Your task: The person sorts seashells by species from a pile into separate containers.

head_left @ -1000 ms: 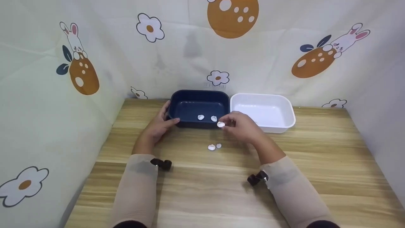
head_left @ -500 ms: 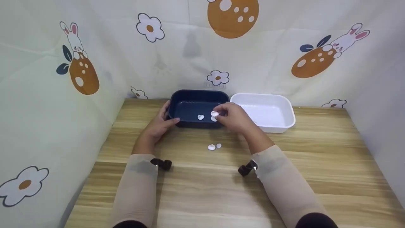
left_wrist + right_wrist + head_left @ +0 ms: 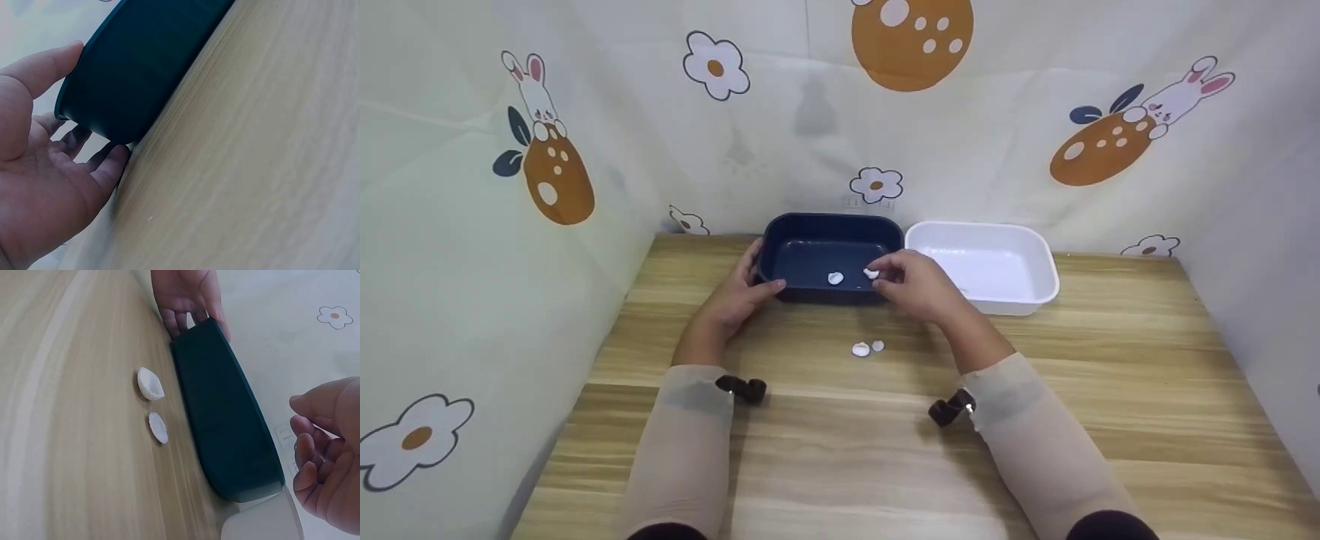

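At the back of the table stands a dark blue plastic box (image 3: 802, 288). My left hand (image 3: 735, 296) holds its left end; in the left wrist view the thumb (image 3: 59, 63) presses the rim while the other fingers touch the end wall. Above the box's front right corner is my right hand (image 3: 919, 285), loosely curled, with nothing visible between thumb and fingers in the right wrist view. White seashells show inside the box: one shell (image 3: 835, 278) near the middle, another (image 3: 871, 274) by the right fingertips, partly overlapped. Two more shells, one larger (image 3: 861, 349) and one smaller (image 3: 878, 346), lie on the table in front.
A white plastic box (image 3: 1020, 307) stands against the blue one's right side, with a small bit in its front left corner. Behind both hangs a printed cloth wall (image 3: 780, 150). The wooden table (image 3: 840, 450) stretches toward the person.
The right hand has brought a shell leftward over the blue box and let it go near the other shell there. The left hand stays on the box.
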`<state>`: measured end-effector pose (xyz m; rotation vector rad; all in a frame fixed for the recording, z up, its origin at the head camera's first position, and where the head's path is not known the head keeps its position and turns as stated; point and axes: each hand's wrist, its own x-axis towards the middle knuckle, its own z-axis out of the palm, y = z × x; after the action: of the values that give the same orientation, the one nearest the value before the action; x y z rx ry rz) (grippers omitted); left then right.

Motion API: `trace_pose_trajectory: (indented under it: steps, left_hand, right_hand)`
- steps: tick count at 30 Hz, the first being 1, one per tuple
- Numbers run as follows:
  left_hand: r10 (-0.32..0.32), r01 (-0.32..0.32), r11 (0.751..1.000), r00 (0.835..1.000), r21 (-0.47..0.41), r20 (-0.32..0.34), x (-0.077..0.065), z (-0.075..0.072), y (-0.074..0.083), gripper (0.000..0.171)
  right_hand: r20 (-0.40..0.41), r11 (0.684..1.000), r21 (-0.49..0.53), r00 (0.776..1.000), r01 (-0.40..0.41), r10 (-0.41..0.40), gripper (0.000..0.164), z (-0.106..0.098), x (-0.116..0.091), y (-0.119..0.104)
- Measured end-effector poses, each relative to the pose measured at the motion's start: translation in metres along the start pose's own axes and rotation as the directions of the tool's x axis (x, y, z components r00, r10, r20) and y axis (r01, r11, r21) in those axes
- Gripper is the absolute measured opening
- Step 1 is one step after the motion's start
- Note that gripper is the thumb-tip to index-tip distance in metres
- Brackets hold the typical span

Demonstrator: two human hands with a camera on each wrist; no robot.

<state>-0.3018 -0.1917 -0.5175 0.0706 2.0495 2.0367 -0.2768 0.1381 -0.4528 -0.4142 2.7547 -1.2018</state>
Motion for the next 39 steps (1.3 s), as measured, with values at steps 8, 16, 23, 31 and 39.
trace_pose_trajectory:
  steps: [8,16,23,31,39]
  left_hand:
    - [-0.01,0.01,1.0,1.0,0.014,0.005,-0.002,-0.001,0.002,0.102]
    - [-0.023,0.023,0.999,1.0,0.029,-0.003,-0.001,-0.003,-0.001,0.102]
    - [-0.026,0.026,0.999,1.0,0.032,-0.003,0.0,-0.003,-0.001,0.101]
    - [-0.029,0.029,0.998,1.0,0.051,0.0,-0.001,-0.002,-0.001,0.103]
    - [-0.017,0.017,0.998,1.0,0.053,0.003,-0.002,-0.002,0.001,0.1]
  right_hand:
    - [0.02,0.999,-0.023,0.999,0.04,-0.04,0.029,0.006,-0.017,0.002]
    - [0.068,0.991,-0.068,0.992,0.113,-0.108,0.027,0.013,-0.037,0.007]
    - [0.111,0.99,-0.074,0.988,0.119,-0.111,0.027,0.015,-0.05,0.008]
    - [0.137,0.993,-0.047,0.986,0.105,-0.098,0.029,0.016,-0.051,0.015]
    - [0.209,0.989,-0.053,0.97,0.138,-0.124,0.032,0.022,-0.048,0.024]
